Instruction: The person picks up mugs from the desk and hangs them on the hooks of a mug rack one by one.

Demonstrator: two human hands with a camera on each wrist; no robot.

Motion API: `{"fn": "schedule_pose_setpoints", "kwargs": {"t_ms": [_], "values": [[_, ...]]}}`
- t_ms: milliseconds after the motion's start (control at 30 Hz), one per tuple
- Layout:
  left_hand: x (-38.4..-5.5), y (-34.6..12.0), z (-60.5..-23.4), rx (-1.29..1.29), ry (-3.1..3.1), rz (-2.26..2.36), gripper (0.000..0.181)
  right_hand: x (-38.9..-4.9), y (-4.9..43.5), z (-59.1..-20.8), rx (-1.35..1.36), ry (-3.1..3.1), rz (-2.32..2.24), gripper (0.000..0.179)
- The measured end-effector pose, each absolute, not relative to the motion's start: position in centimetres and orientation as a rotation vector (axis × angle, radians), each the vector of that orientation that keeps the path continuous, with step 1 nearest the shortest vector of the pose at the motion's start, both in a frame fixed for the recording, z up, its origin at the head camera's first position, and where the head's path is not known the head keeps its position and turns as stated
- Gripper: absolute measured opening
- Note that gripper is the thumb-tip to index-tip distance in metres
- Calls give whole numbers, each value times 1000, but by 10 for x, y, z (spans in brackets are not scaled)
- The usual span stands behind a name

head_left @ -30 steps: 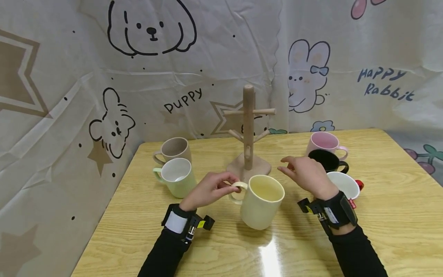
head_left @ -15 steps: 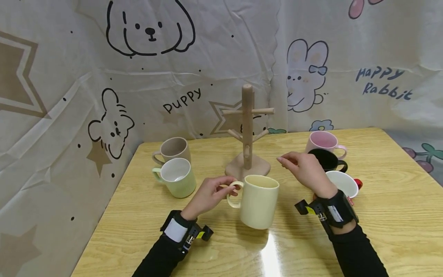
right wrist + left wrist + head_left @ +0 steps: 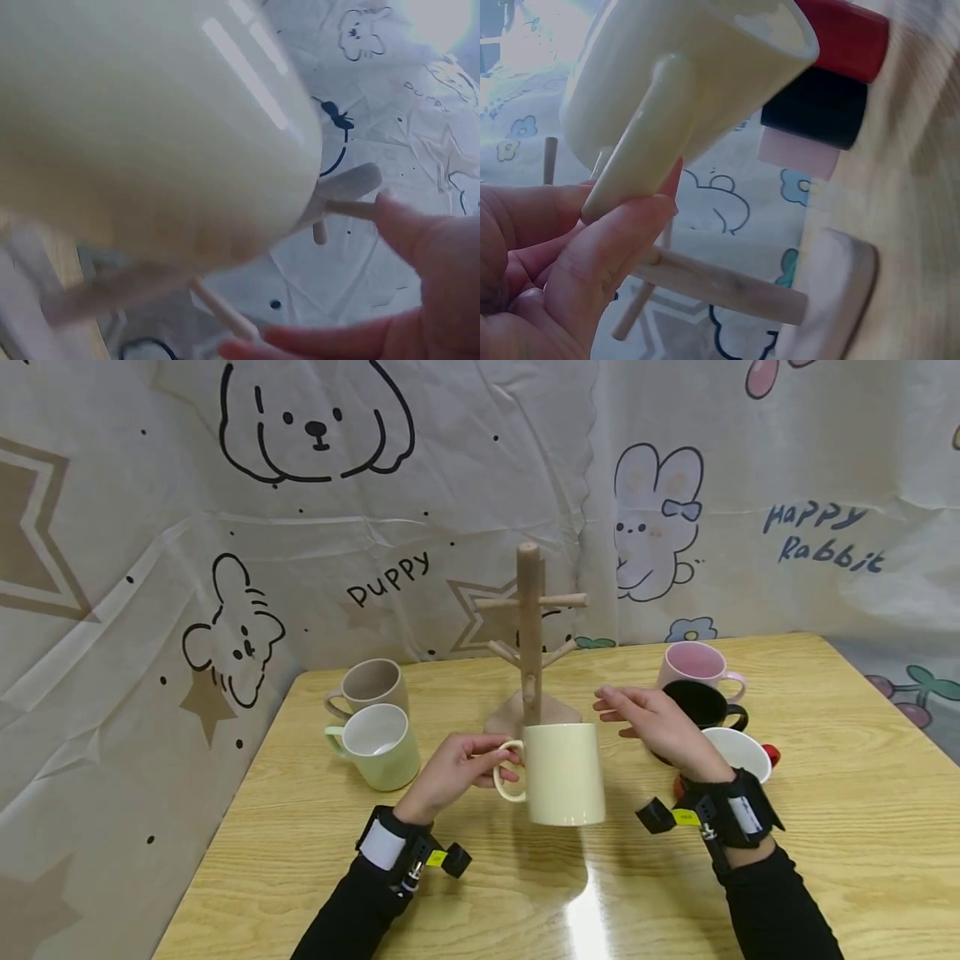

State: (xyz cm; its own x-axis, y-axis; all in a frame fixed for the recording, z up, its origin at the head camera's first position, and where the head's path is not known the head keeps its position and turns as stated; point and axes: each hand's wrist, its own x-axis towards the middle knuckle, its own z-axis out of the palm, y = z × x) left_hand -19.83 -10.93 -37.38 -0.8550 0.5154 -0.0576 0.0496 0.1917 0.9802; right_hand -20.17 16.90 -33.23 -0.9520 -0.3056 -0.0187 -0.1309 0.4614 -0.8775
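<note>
My left hand (image 3: 457, 772) pinches the handle of a pale yellow mug (image 3: 564, 777) between thumb and fingers. The mug is off the table, its mouth tipped away so that the inside is hidden in the head view. In the left wrist view the thumb and fingers close on the handle's outer curve (image 3: 630, 157). My right hand (image 3: 667, 731) is to the right of the mug with its fingers extended, holding nothing. Directly behind the mug stands a wooden mug tree (image 3: 529, 618) with bare pegs, its base partly hidden by the mug.
On the left of the wooden table (image 3: 315, 893) are a taupe mug (image 3: 375, 681) and a light green mug (image 3: 386, 756). A pink mug (image 3: 686, 662), a black mug (image 3: 693, 703) and a white mug with a red handle (image 3: 738, 752) line the right side, partly behind my right hand.
The yellow mug has risen and its mouth has tipped away from the head camera, its handle still in my left hand. My right hand's fingers have spread from near-touching.
</note>
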Motion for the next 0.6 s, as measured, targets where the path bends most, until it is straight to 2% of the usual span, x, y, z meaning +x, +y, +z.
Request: {"fn": "schedule_pose_setpoints", "kwargs": {"t_ms": [133, 367, 600], "values": [[-201, -109, -369, 571, 2095, 1750, 32, -199, 166, -332, -390, 2277, -1678, 70], [-205, -101, -358, 613, 2105, 1805, 31, -190, 152, -333, -485, 1946, -1815, 104], [-207, -95, -349, 591, 2158, 1829, 34, -188, 134, -336, -395, 1958, -1972, 101]]}}
